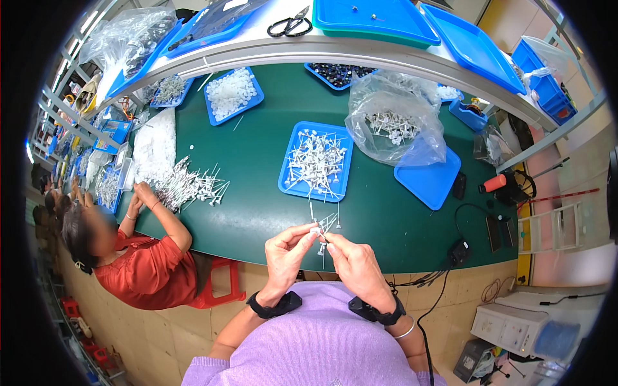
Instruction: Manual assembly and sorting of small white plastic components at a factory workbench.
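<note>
The left hand [286,254] and right hand [353,260] meet above the near edge of the green table [257,193], fingertips pinched together on a small white part [320,233] with thin wire pins; a few more pins fan out from the right hand's grip. Both wrists wear black bands. Just beyond the hands sits a blue tray [317,162] heaped with the same white, wire-legged parts, a few spilling off its near rim onto the table. To its right a crumpled clear bag [394,122] holding more of them slumps over an empty blue tray [428,177]. Farther back, a second tray of white pieces [232,93] lies under a raised grey shelf [335,48] carrying black scissors [290,26] and flat blue lids. On the left, a co-worker in a red top [145,270] reaches both hands into a loose pile of pins [190,183]. Black cables and a plug [458,251] trail at the table's right end.
</note>
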Available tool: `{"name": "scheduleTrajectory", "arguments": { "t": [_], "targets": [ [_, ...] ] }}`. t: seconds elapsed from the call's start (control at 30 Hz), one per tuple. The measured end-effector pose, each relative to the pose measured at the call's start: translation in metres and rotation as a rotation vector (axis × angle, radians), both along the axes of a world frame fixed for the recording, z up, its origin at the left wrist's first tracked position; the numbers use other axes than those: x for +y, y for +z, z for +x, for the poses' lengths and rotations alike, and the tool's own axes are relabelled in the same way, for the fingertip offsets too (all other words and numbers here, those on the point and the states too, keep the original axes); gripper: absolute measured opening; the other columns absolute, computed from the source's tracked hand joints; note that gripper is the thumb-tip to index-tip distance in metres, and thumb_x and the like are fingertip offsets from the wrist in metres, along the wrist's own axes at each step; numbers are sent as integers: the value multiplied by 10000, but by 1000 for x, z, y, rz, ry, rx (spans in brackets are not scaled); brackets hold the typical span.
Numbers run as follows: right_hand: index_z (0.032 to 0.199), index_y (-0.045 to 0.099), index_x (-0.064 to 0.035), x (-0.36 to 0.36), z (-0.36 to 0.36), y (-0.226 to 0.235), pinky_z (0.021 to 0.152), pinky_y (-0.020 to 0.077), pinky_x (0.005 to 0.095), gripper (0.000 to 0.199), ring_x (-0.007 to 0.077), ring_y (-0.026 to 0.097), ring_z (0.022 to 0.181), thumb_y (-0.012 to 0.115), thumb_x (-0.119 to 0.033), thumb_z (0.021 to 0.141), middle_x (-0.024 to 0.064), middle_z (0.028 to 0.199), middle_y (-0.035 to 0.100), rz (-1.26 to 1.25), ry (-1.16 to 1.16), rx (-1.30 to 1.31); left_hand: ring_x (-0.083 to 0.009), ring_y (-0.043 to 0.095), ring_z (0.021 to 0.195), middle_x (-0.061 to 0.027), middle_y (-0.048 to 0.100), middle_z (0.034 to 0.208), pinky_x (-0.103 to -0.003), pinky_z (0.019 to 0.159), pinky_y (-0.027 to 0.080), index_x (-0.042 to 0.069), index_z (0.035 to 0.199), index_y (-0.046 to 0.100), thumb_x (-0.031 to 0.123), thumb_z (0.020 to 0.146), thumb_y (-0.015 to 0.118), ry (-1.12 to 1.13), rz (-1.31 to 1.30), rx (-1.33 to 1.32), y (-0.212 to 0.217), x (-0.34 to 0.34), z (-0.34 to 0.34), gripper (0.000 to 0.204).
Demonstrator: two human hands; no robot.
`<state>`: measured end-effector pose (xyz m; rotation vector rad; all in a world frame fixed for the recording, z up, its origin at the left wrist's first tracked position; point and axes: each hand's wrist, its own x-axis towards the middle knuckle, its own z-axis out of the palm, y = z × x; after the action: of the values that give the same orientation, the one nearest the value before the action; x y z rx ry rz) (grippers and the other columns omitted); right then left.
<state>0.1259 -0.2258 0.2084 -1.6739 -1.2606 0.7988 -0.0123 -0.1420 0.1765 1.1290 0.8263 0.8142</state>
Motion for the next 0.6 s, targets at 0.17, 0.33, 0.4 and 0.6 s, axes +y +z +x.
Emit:
{"name": "scheduleTrajectory", "arguments": {
  "t": [0.17, 0.33, 0.4, 0.6],
  "targets": [
    [1146, 637, -7, 1, 17, -12, 458, 329, 238, 267, 25, 361, 494, 487, -180, 1008, -59, 574, 405, -165, 152, 532, -158, 678, 910, -138, 702, 1008, -275, 849, 540, -48, 1112, 650, 8, 916, 628, -50, -21, -64, -1, 0, -1, 205],
    [1167, 612, -9, 5, 32, -11, 412, 266, 188, 278, 7, 305, 456, 468, -198, 1023, -82, 577, 390, -300, 275, 904, -153, 671, 923, -128, 700, 1026, -278, 854, 530, -36, 1102, 654, 20, 927, 619, -56, -39, -78, -6, -1, -3, 188],
    [1170, 609, -15, 5, 34, -17, 401, 250, 174, 278, 0, 290, 454, 470, -207, 1024, -86, 579, 386, -315, 294, 1037, -151, 668, 927, -124, 701, 1025, -279, 858, 527, -33, 1097, 654, 24, 929, 616, -62, -33, -84, -5, -1, -2, 182],
    [1181, 613, -12, 1, 20, -19, 416, 289, 188, 292, 13, 340, 463, 476, -213, 1019, -64, 581, 427, -264, 177, 870, -161, 678, 925, -125, 700, 999, -277, 826, 544, -37, 1088, 648, 26, 923, 628, -54, -87, -76, -2, 2, -2, 178]
  ]
}}
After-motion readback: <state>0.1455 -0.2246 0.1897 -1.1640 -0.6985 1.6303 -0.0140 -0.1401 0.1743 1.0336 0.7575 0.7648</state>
